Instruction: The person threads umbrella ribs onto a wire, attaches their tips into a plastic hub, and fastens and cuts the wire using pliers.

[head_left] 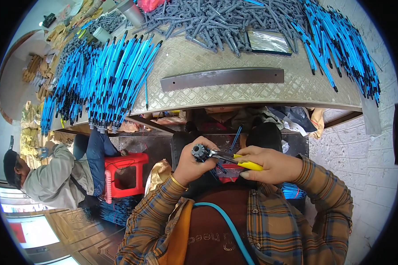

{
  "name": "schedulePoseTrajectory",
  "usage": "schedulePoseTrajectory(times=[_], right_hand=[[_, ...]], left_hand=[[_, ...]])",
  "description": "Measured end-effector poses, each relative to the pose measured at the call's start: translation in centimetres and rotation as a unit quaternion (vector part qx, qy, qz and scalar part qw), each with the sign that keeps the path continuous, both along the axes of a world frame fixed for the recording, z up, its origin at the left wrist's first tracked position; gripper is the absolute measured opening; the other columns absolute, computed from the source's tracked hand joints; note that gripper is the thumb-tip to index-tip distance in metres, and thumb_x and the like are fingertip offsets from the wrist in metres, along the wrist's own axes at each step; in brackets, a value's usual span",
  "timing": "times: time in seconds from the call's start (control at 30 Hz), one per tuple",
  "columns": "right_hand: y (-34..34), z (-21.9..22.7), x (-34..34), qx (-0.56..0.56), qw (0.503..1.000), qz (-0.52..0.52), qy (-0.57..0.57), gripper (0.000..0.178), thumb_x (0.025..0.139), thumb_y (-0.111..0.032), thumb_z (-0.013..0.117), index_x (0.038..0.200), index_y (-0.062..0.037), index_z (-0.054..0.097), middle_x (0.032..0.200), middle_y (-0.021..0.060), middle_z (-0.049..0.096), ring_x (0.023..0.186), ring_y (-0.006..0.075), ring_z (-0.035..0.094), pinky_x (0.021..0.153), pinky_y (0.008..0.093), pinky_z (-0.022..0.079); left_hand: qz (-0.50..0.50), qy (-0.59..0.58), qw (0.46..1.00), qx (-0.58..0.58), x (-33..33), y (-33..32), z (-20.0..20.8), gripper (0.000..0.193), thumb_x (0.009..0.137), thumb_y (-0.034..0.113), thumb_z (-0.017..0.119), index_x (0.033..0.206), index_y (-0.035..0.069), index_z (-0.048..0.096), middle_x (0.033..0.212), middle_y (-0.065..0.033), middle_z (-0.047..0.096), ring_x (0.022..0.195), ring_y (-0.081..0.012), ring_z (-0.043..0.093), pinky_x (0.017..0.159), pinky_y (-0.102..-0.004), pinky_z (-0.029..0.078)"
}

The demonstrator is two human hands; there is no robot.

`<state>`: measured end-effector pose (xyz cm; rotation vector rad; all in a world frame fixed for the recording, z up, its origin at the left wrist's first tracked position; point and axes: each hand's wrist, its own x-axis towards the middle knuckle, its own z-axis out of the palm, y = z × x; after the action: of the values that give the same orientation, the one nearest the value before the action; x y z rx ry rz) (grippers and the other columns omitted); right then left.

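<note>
Right hand [274,165] clasping yellow-handled pliers [234,159], left hand [192,163] pinching small grey toothed part [200,151]

The left hand [191,163] wraps around the small grey toothed metal part [199,151], hiding all but its top, and the right hand [269,164] covers most of the yellow-handled pliers [234,159]. The long blue plastic tube [227,229] runs off the lower edge. Far heaps on the patterned metal counter [216,95] blur at the rim.
</note>
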<state>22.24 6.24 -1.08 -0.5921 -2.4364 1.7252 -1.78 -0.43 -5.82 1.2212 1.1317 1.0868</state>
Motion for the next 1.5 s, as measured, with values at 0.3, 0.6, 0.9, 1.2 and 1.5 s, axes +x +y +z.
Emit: schedulePoseTrajectory(times=[0.3,0.6,0.9,1.2,1.5], right_hand=[[0.6,-3.0,-0.1,0.092,0.994,0.020,0.048,0.031,0.080,-0.018,0.063,0.106,-0.0022,0.056,0.112,0.0161,0.053,0.098,0.0320,0.055,0.083,0.0353,0.045],[1.1,-0.6,0.0,-0.002,0.998,0.052,-0.044,0.032,0.088,-0.030,0.055,0.104,-0.0033,0.056,0.089,0.0122,0.061,0.078,0.0288,0.062,0.067,0.0332,0.050],[-5.4,-9.9,2.3,-0.720,0.671,0.088,0.155,0.048,0.087,-0.039,0.053,0.112,-0.0001,0.041,0.070,0.0118,0.059,0.042,0.0160,0.054,0.038,0.0263,0.045],[-1.0,-3.9,3.0,-0.576,0.813,0.041,-0.082,0.064,0.081,-0.028,0.060,0.132,-0.0039,0.028,0.082,0.0158,0.058,0.060,0.0212,0.059,0.052,0.0301,0.047],[-0.9,-2.9,2.8,-0.291,0.956,0.031,0.011,0.064,0.085,-0.021,0.056,0.138,-0.0095,0.021,0.090,0.0168,0.058,0.070,0.0219,0.060,0.062,0.0309,0.050]], left_hand=[[-0.072,-0.055,0.996,-0.028,-0.8,0.2,0.4,0.021,0.067,-0.002,0.064,0.082,0.005,0.052,0.085,-0.0092,0.059,0.083,-0.0161,0.055,0.075,-0.0299,0.044],[-0.071,-0.039,0.996,-0.048,-1.1,0.6,0.8,0.027,0.066,0.006,0.075,0.083,0.004,0.053,0.087,-0.0080,0.058,0.083,-0.0146,0.054,0.074,-0.0281,0.043],[-0.174,-0.015,0.984,0.025,-0.2,0.9,0.5,0.038,0.063,0.017,0.081,0.091,0.004,0.059,0.090,-0.0034,0.057,0.085,-0.0128,0.053,0.077,-0.0271,0.043],[-0.128,-0.073,0.988,-0.044,-0.7,1.2,1.3,0.035,0.068,0.013,0.077,0.097,0.002,0.060,0.092,-0.0029,0.058,0.088,-0.0124,0.054,0.081,-0.0269,0.043],[-0.157,-0.049,0.986,-0.030,-0.6,2.5,0.8,0.037,0.069,0.013,0.076,0.100,0.003,0.059,0.098,-0.0032,0.058,0.091,-0.0118,0.054,0.084,-0.0271,0.042]])
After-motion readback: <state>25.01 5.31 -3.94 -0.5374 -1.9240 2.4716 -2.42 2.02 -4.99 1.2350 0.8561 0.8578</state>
